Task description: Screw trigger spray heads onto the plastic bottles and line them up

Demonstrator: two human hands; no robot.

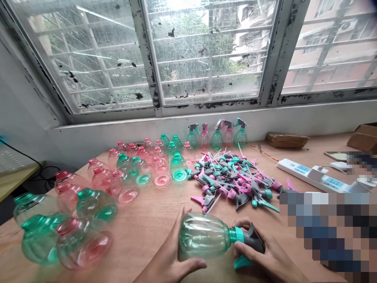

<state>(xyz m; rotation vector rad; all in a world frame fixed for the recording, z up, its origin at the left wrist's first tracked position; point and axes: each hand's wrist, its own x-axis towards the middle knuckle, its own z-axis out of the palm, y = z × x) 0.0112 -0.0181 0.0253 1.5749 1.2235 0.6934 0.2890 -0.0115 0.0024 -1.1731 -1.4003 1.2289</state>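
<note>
A clear green spray bottle (204,234) lies sideways between my hands, low over the table. My left hand (179,251) wraps round its base end, thumb in front and fingers behind. At the neck, my right hand (262,251) grips the grey and teal spray head (250,237), with thumb and fingers closed on its teal collar. The collar sits against the bottle's threaded neck; how tightly it is screwed on I cannot tell. Just beyond my hands lies a heap of loose pink, teal and grey spray heads (232,177).
Several open pink and green bottles (141,173) stand on the left of the wooden table (147,228). Bottles with spray heads (216,137) line the wall under the window. A power strip (303,171), a brown packet (285,140) and a cardboard box (363,137) are at right, beside a pixelated area.
</note>
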